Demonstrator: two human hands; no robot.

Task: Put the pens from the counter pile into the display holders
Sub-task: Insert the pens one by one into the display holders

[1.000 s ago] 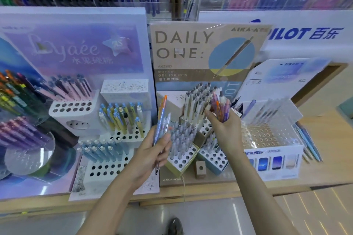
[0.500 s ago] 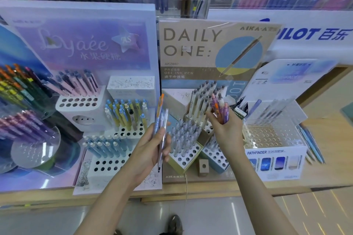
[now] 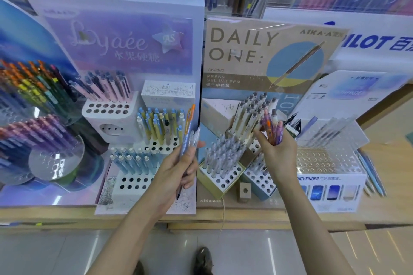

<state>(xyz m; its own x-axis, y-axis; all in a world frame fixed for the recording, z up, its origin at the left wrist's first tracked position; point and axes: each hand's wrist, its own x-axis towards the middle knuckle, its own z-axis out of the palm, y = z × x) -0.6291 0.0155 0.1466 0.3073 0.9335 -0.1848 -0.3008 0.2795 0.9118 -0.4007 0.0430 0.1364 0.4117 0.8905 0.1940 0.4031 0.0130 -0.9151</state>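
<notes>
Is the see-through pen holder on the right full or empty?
Mostly empty. The clear holder shows rows of bare holes, and only a few pens stand along its back.

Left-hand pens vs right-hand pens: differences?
Count: the left-hand pens are few; the right-hand bunch is thicker.
Colour: the left-hand pens are one orange, the rest pale blue or clear; the right-hand bunch is mostly purple, orange and pink.
Exposure: the left-hand pens stick out above and below the left hand; the right-hand bunch shows only above the right hand.
Shared: both gripped roughly upright, none in a holder.
</notes>
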